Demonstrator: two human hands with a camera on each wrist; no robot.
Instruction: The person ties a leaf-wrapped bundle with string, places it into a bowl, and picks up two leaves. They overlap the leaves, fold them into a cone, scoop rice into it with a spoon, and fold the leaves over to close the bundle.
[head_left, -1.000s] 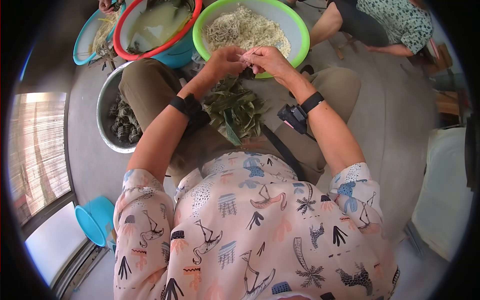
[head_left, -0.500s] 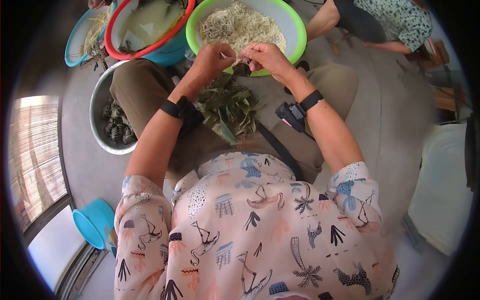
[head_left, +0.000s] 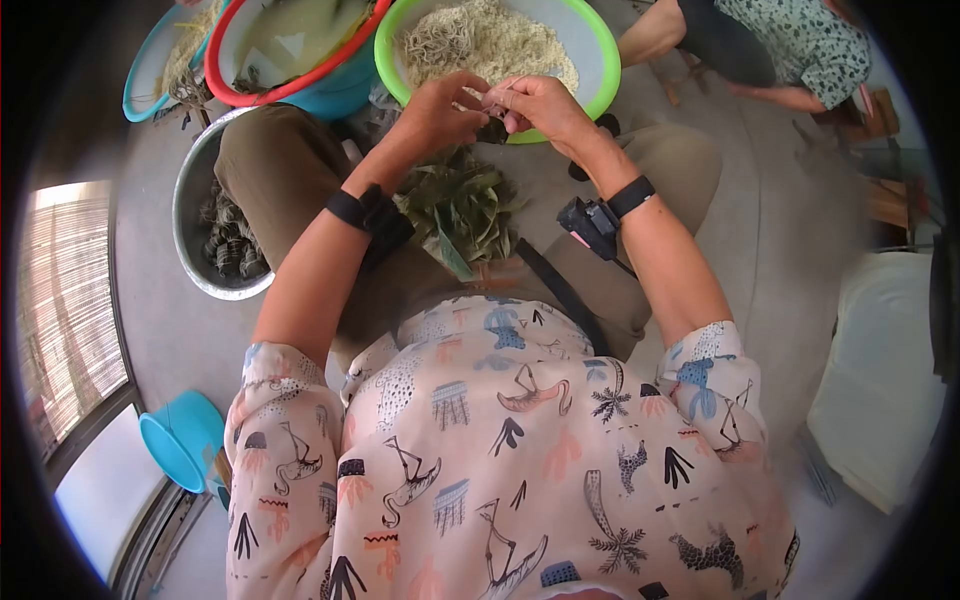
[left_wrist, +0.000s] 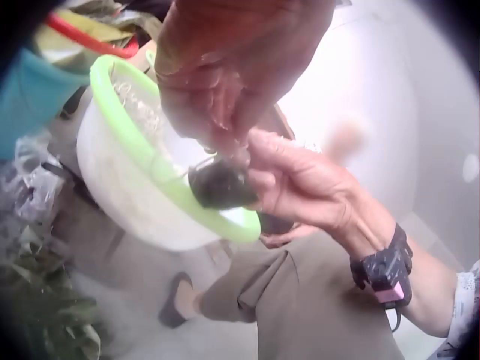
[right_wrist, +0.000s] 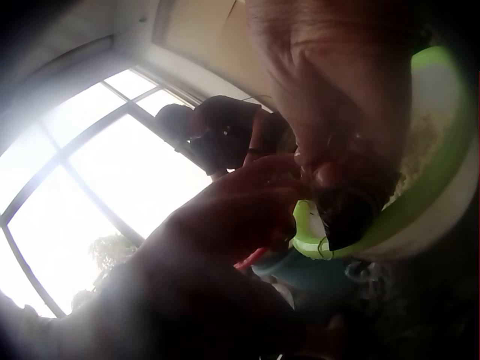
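Over the near rim of a green-rimmed basin (head_left: 606, 95), both hands meet at a small dark leaf-wrapped dumpling (left_wrist: 217, 184). My right hand (head_left: 548, 110) grips it from the right, thumb and fingers curled about it. Just left of that, my left hand (head_left: 442, 112) has its fingertips bunched at the top of the dumpling, pinching a thin string (left_wrist: 184, 171). In the right wrist view a thin loop of string (right_wrist: 324, 247) hangs beside the dumpling (right_wrist: 349, 217), which is in deep shadow. Pale grain and a heap of strings (head_left: 438, 42) lie in the basin.
Loose green leaves (head_left: 465, 205) are piled between the knees. To the left stand a metal bowl (head_left: 190, 225) of wrapped dumplings and a red-rimmed tub (head_left: 228, 92) of cloudy water. Another person (head_left: 790, 50) sits at the upper right.
My left hand drew a little away from the right one, then came back close to it. The dark dumpling stays at my right hand. The head view has shifted slightly.
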